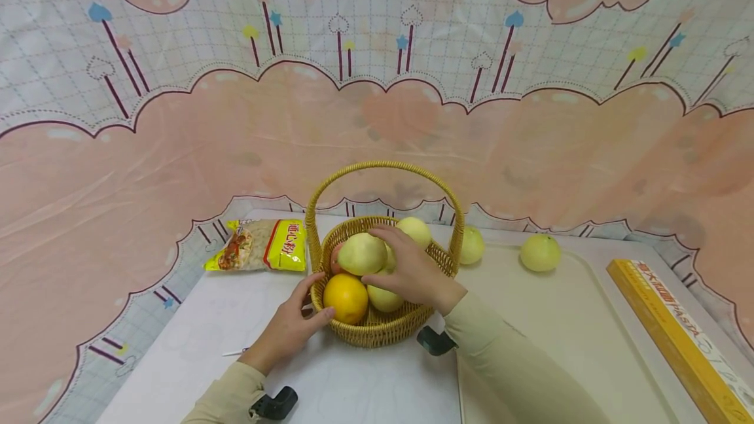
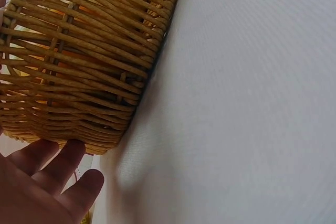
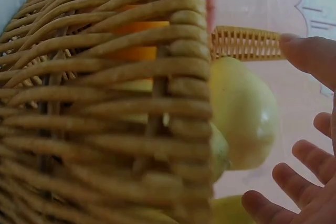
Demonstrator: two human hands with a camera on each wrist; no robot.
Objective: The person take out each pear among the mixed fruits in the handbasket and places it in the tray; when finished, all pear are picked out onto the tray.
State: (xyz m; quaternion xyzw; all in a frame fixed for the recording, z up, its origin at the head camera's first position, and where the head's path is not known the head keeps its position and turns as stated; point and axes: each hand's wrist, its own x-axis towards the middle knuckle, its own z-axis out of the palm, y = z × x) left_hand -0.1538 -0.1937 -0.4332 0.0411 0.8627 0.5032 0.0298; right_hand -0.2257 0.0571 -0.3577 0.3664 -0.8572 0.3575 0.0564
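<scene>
A woven wicker basket (image 1: 377, 335) with a tall arched handle holds an orange (image 1: 345, 298), several pale green fruits and a reddish one, largely covered. On top of the pile lies a smooth, pear-like pale green fruit (image 1: 360, 254). My right hand (image 1: 415, 273) spreads over it from the right; in the right wrist view a gap shows between the fingers and this fruit. At the basket's left side my left hand (image 1: 288, 329) rests with extended fingers (image 2: 65, 169) against the outer weave. Its thumb lies at the rim by the orange.
Left of the basket lies a yellow-and-clear food packet (image 1: 259, 245). To the right is a cream tray (image 1: 530, 339), with pale green fruits (image 1: 540, 252) at its back edge. A long yellow pasta box (image 1: 665, 339) lies at the far right. A patterned curtain hangs behind.
</scene>
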